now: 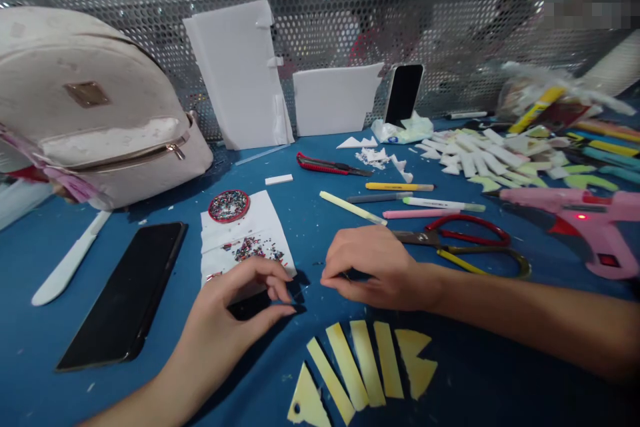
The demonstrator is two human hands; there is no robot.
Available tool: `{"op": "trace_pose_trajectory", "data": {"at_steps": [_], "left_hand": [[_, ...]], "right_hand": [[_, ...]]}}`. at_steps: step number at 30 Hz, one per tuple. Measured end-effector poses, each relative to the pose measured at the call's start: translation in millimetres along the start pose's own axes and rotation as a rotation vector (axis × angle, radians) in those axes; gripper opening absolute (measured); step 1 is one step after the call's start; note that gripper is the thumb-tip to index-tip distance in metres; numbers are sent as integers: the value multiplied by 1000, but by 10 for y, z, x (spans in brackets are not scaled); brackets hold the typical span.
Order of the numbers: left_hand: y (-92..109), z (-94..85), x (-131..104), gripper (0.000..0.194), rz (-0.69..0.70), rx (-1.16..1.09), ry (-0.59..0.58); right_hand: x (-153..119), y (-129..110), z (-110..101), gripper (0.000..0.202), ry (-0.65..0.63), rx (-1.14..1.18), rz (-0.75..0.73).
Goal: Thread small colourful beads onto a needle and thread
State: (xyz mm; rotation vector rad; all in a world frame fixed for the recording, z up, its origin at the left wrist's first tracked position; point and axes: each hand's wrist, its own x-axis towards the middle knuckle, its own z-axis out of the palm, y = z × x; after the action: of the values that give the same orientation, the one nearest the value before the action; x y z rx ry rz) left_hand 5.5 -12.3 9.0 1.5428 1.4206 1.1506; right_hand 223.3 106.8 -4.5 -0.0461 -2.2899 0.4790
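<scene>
Your left hand (225, 310) slants in from the lower left, fingers curled and thumb extended into a loose C with a gap at the tips; nothing shows in its grasp. Your right hand (375, 263) comes from the right, forearm nearly level, knuckles raised, thumb and fingertips drawn together in a pinch; whether it has hold of anything tiny, you cannot tell from this view. The 2 hands face each other, apart, above the smooth blue table (240, 380)

Just below them lie 6 flat, matte yellow pieces in a fan: a triangular piece (311, 397) with a round hole, 4 narrow straight strips (367, 363), and a notched piece (417, 361) with a deep V cut. Beyond your left hand, glittery multicoloured bits (250, 248) scatter over creased white paper (267, 213), near a round, red-rimmed dish (229, 220) of similar bits. Past your right wrist rest metal scissors (433, 235) with looped handles and a glossy pink glue gun (595, 213), its red light lit
</scene>
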Motion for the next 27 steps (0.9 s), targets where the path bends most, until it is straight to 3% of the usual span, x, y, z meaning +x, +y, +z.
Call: {"op": "trace_pose_trajectory", "data": {"at_steps": [16, 27], "left_hand": [[-53, 9, -26, 23, -38, -80, -63], [-62, 4, -25, 23, -33, -89, -73]], "right_hand": [[-10, -28, -17, 16, -91, -142, -51], [-23, -77, -48, 14, -104, -342, -196]]}}
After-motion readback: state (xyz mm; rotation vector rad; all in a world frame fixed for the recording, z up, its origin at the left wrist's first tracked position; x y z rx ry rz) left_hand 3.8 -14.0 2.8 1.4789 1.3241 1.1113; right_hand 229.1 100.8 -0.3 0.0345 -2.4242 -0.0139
